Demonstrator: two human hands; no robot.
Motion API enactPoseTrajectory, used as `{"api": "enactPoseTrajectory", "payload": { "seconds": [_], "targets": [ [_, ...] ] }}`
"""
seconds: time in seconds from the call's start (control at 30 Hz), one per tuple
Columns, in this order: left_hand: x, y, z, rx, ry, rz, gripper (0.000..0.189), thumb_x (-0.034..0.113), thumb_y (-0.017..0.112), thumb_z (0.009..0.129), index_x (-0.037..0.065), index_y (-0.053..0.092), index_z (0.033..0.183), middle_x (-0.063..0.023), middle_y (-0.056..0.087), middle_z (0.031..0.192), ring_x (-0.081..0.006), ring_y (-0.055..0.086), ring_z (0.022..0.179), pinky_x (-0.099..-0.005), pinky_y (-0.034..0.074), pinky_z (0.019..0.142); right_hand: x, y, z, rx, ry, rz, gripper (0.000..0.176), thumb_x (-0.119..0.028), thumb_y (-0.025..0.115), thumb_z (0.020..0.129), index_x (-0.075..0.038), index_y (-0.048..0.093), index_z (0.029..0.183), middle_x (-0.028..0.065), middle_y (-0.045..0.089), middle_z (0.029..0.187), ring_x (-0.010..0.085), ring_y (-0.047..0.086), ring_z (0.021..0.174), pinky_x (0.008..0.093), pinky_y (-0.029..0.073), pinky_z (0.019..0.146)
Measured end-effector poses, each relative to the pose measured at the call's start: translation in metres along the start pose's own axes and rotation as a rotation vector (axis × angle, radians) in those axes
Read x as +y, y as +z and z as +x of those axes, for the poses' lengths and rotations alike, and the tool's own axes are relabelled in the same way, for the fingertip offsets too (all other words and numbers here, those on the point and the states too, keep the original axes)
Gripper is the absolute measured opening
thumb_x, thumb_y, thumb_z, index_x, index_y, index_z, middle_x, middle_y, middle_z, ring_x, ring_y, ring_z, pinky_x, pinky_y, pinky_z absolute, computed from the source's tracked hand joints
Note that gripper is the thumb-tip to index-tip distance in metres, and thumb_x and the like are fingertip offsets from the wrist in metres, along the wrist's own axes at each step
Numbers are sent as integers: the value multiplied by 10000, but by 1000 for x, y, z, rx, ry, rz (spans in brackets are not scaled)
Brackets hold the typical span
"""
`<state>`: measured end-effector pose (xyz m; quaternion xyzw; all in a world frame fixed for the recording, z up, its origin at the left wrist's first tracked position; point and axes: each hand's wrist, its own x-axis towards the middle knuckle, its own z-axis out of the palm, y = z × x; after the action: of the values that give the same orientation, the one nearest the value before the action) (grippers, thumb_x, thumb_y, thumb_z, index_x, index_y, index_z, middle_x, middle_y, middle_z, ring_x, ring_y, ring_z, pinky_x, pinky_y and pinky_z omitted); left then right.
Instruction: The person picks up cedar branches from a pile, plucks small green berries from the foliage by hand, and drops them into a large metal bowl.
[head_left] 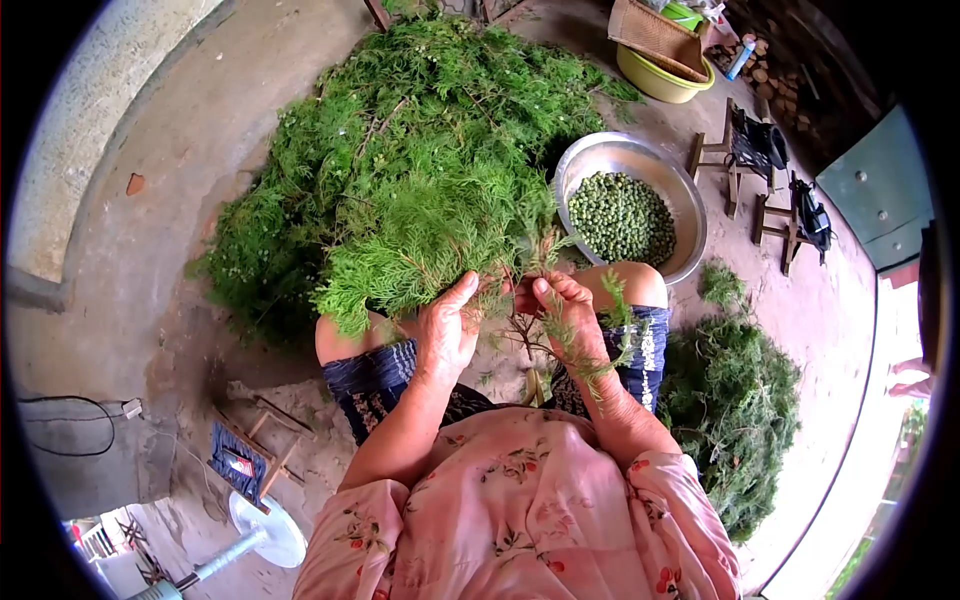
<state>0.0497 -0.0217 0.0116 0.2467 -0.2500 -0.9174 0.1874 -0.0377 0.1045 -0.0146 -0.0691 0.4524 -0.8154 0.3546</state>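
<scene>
Between my knees, both hands are closed on a leafy green conifer branch (pixel 430 245) with flat, feathery sprays. My left hand (pixel 450 325) grips the branch from the left, thumb pointing up. Close beside it, my right hand (pixel 568 312) pinches thin twigs of the same branch, and small sprigs hang past my right wrist. Just beyond my right knee stands a wide metal basin (pixel 690 225) partly filled with small round green cones (pixel 620 215). A large heap of cut conifer branches (pixel 400 120) spreads in front of me, beneath the held branch.
A second pile of branches (pixel 735 410) lies at my right side. Low folding stools (pixel 745 155) stand at the right, and another stool (pixel 255 450) at the left near a fan's round base (pixel 275 530). A yellow tub (pixel 665 85) with a woven basket (pixel 655 40) sits at the back.
</scene>
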Motion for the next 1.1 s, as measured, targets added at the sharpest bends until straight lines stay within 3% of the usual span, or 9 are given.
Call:
{"api": "enactPoseTrajectory", "payload": {
  "seconds": [0.17,0.33,0.47,0.57,0.6,0.67,0.83,0.97,1.1],
  "targets": [
    [-2,-5,1,48,-34,35,316,114,513,861,-72,485,1115,-170,577,1045,-270,571,948,-388,458,858,-2,-1,-4,-47,80,-78,189,-127,566,855,-6,607,995,30,636,843,104,562,687,215,453,642],
    [0,-4,3,-7,-21,19,316,116,492,872,-78,465,1120,-181,556,1077,-274,555,974,-405,457,871,-12,-1,-8,-124,-4,-116,431,-379,515,872,23,580,1013,56,607,827,124,562,718,261,449,692],
    [8,-1,8,2,45,-63,275,91,496,866,-89,470,1072,-195,556,1036,-303,551,964,-445,469,870,3,-34,8,-118,79,111,460,-350,492,884,26,465,1149,132,603,914,236,606,825,359,491,760],
    [15,-5,15,39,93,-150,266,75,524,848,-85,476,1054,-191,566,1000,-314,563,935,-453,488,838,4,-51,3,-68,45,13,313,-114,545,849,22,498,1126,128,601,926,224,603,842,324,504,741],
    [17,-5,15,30,139,-137,272,80,520,852,-73,477,1073,-181,567,1016,-293,563,936,-442,488,835,2,-54,1,-71,49,14,313,-114,545,849,22,498,1126,128,601,926,224,603,842,324,504,741],
    [22,-7,19,55,198,-160,263,75,514,856,-58,480,1080,-167,564,1018,-272,559,936,-429,490,833,-2,-57,-5,-126,6,-414,329,-42,576,804,23,518,1121,115,602,941,197,602,833,291,501,727],
    [30,-11,27,138,272,-208,230,71,507,860,-63,490,1047,-168,570,974,-282,568,900,-430,502,805,-4,-51,-17,-114,124,-209,275,-60,592,807,27,570,1067,94,618,920,161,603,774,272,485,714],
    [28,-8,26,149,303,-215,278,89,491,871,-87,432,1078,-201,533,1022,-313,546,943,-456,477,844,7,-28,-15,45,-44,-330,290,-139,563,855,23,557,1096,94,638,865,134,600,796,264,480,728],
    [18,-10,27,120,262,-160,272,90,480,876,-76,454,1090,-191,558,1017,-295,555,939,-434,480,843,18,-8,-12,60,-329,-877,475,-231,607,828,63,465,1172,133,601,987,160,565,858,264,450,786]
  ]
}}
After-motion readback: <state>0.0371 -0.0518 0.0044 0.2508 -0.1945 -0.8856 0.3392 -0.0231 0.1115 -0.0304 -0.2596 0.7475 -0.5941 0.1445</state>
